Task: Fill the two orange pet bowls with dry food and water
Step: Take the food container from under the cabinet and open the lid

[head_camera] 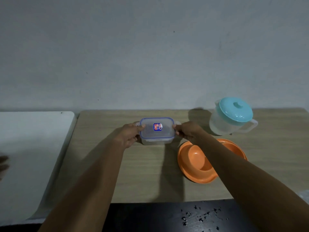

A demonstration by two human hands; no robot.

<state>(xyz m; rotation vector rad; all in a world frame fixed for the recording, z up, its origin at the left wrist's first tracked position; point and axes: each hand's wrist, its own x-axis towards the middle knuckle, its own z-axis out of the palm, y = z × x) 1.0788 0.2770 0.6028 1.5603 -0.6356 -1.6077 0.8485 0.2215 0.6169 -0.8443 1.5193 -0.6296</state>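
Observation:
A clear food container with a blue-rimmed lid and a small sticker stands on the wooden table. My left hand grips its left end and my right hand grips its right end, thumbs on the lid's edge. Its contents are hard to make out. The orange double pet bowl lies to the right, under my right forearm; its left basin looks empty and the right basin is mostly hidden. A clear water jug with a turquoise lid stands behind the bowl at the back right.
A white surface adjoins the table on the left. A grey wall runs along the table's far edge. Below the table's near edge lies a dark floor with small scattered specks.

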